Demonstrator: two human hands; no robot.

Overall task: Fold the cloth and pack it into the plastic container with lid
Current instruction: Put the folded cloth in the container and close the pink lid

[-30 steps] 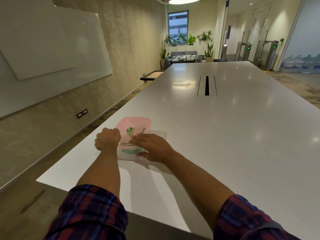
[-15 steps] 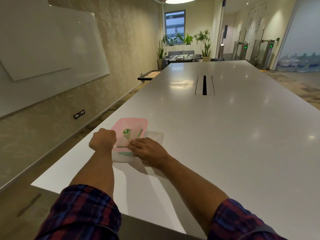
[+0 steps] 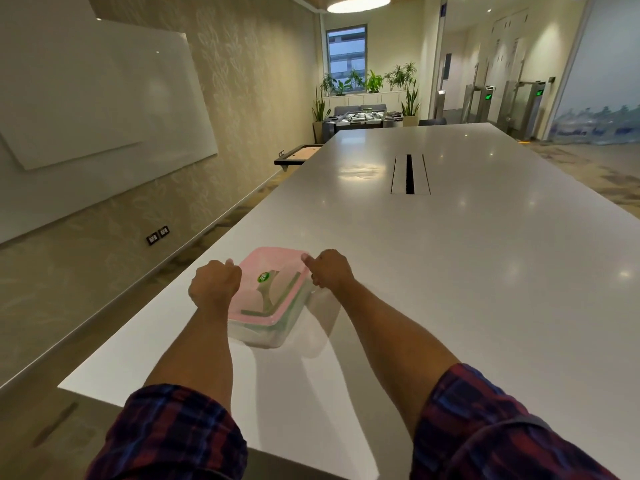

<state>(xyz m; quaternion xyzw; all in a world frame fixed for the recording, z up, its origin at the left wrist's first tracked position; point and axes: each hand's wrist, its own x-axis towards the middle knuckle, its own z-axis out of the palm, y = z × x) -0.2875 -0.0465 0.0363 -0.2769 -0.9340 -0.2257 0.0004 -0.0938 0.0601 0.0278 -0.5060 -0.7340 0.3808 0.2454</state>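
A clear plastic container [image 3: 263, 336] with a pink lid [image 3: 273, 268] sits on the white table [image 3: 450, 271] near its left edge. Through the lid and wall I see a folded pale cloth with green stripes [image 3: 266, 299]. A green round sticker is on the lid. My left hand [image 3: 214, 284] is closed against the lid's left side, thumb on its far left corner. My right hand [image 3: 329, 268] is closed at the lid's right side, thumb pressing its far right corner.
The table's left edge [image 3: 166, 306] runs close beside the container, and the near edge is just below my forearms. A cable slot [image 3: 410, 174] lies in the table's middle. A whiteboard hangs on the left wall.
My right hand left the top of the lid and went to its right side. My left hand shifted along the left side. The container looks turned a little.
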